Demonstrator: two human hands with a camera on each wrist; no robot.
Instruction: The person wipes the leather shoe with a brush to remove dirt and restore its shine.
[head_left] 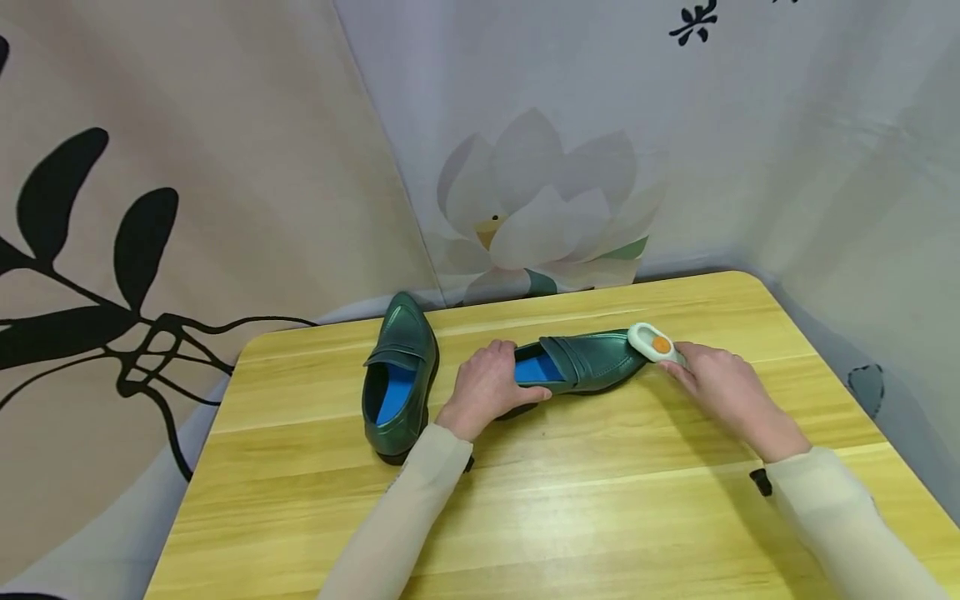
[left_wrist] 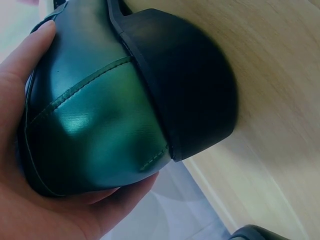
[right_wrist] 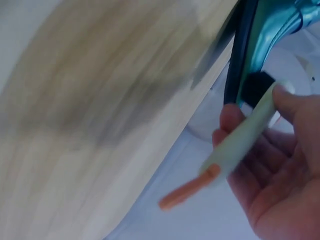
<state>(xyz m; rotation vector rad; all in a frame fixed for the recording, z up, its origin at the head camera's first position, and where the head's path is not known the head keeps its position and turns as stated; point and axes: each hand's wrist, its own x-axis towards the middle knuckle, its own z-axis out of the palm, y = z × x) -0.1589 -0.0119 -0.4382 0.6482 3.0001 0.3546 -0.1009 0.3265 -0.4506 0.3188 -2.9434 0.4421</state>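
Our left hand (head_left: 487,387) cups the shoe (head_left: 581,360) heel, confirmed at the wrist; our right hand (head_left: 723,387) pinches a white brush (head_left: 651,342), its orange tab visible only wrist-side.

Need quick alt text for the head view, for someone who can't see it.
Left hand grips the heel of a green loafer on a wooden table; right hand holds a white tool at its toe. A second loafer stands left.

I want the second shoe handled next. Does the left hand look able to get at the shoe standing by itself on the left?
Probably yes. The left hand grips the heel of the right shoe, and the left shoe stands just beside it on the table with nothing between. It would have to let go first.
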